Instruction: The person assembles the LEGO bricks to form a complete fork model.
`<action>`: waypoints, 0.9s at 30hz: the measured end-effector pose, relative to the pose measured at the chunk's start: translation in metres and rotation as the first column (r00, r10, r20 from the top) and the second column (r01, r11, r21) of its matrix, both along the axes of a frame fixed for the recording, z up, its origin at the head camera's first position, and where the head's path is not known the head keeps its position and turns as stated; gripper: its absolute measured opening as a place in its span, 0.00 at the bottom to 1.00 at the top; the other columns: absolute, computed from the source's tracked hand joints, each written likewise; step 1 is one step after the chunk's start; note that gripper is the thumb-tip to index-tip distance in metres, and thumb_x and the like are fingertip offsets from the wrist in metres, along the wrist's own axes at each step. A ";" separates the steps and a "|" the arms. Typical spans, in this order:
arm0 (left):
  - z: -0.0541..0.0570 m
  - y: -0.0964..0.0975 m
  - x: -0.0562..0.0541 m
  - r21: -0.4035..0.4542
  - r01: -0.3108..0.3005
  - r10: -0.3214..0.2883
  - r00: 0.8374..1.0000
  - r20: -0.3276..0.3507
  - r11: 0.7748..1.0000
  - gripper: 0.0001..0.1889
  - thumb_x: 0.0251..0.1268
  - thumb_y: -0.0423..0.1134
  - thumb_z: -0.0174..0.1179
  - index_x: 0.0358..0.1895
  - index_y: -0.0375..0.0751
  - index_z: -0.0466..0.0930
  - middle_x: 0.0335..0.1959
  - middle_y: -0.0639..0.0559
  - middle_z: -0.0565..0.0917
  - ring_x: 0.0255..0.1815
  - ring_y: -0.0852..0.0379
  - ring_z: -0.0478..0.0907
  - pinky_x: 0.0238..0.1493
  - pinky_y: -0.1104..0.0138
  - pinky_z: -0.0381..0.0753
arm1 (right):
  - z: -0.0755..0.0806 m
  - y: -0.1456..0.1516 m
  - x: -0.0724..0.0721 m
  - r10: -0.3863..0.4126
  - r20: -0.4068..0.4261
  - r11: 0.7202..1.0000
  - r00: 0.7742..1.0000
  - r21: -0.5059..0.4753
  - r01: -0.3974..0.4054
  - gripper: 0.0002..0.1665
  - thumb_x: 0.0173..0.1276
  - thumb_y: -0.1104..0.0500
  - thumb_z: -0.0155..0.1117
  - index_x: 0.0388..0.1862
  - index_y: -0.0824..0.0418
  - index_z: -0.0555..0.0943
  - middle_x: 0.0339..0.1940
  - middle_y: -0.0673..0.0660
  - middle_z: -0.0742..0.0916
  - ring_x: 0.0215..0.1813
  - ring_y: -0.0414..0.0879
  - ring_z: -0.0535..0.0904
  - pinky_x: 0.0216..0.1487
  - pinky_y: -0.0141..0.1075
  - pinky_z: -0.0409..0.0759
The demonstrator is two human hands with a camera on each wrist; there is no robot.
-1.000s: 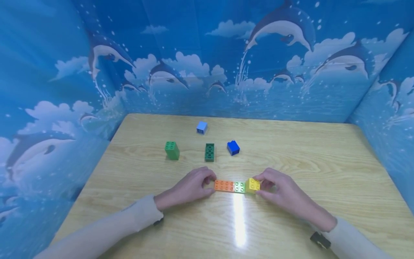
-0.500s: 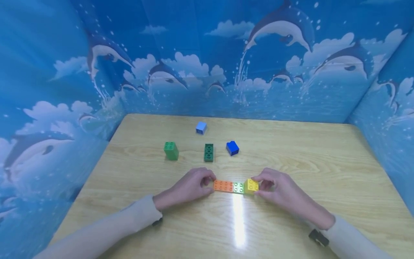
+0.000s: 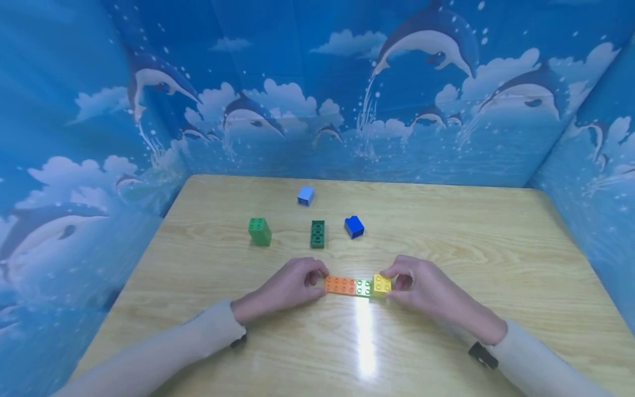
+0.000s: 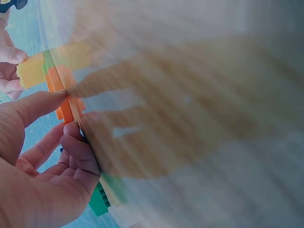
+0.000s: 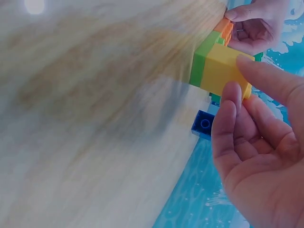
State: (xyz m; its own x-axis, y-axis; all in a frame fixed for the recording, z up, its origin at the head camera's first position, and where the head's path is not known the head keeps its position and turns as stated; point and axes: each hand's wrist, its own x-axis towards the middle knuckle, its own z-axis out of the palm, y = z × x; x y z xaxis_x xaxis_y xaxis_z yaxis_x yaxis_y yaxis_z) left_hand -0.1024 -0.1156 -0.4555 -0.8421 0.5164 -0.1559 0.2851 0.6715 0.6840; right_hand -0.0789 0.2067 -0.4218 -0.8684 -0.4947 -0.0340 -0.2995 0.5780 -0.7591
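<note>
An orange brick [image 3: 340, 285] and a light green brick [image 3: 362, 288] lie end to end in a row on the table. A yellow brick [image 3: 381, 284] stands on the green one's right end, as the right wrist view also shows. My right hand [image 3: 429, 286] pinches this yellow brick between thumb and fingers. At the row's other end, my left hand [image 3: 288, 284] grips the end of the orange brick [image 4: 61, 97]; its thumb presses one side in the left wrist view, with the fingertips opposite.
Behind the hands are a tall green brick [image 3: 260, 232], an upturned dark green brick [image 3: 318, 234], a dark blue brick [image 3: 354, 226] and a light blue brick [image 3: 305, 196]. A dolphin-print curtain [image 3: 278, 149] borders the wooden table [image 3: 471, 226] at the back and sides.
The yellow brick has straightened slightly, and my right hand has edged left with it. My left hand keeps its grip on the orange brick. The whole head view has shifted a little.
</note>
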 end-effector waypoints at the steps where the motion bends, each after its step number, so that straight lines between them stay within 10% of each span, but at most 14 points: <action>1: 0.000 0.000 0.000 -0.001 0.000 0.000 1.000 -0.002 1.000 0.17 0.63 0.34 0.79 0.54 0.44 0.89 0.34 0.61 0.81 0.35 0.62 0.78 0.37 0.66 0.82 | 0.000 0.000 0.000 0.002 -0.003 1.000 1.000 0.001 -0.002 0.22 0.58 0.72 0.83 0.53 0.66 0.90 0.42 0.48 0.87 0.38 0.38 0.84 0.41 0.32 0.88; 10: -0.001 -0.001 0.000 0.003 0.000 0.000 1.000 0.011 1.000 0.18 0.63 0.34 0.80 0.54 0.43 0.87 0.33 0.59 0.80 0.34 0.61 0.78 0.36 0.67 0.82 | -0.008 0.004 0.002 0.051 -0.132 0.995 0.990 0.097 -0.038 0.28 0.64 0.63 0.84 0.62 0.63 0.86 0.49 0.48 0.88 0.47 0.42 0.86 0.48 0.37 0.89; 18: -0.003 0.001 -0.001 0.003 0.013 -0.013 1.000 0.008 1.000 0.20 0.63 0.36 0.80 0.57 0.43 0.86 0.33 0.58 0.80 0.33 0.60 0.77 0.36 0.67 0.81 | 0.011 0.017 -0.006 0.062 0.045 0.990 0.997 0.125 -0.067 0.49 0.70 0.33 0.76 0.77 0.63 0.75 0.67 0.58 0.83 0.63 0.53 0.82 0.59 0.54 0.86; 27: -0.001 -0.001 0.000 -0.012 0.009 -0.009 1.000 -0.007 1.000 0.19 0.63 0.36 0.80 0.56 0.43 0.86 0.33 0.58 0.79 0.33 0.61 0.76 0.36 0.67 0.80 | 0.012 0.008 -0.039 0.004 -0.026 0.998 1.000 0.061 -0.003 0.28 0.84 0.47 0.66 0.69 0.67 0.81 0.62 0.60 0.86 0.55 0.48 0.85 0.54 0.47 0.87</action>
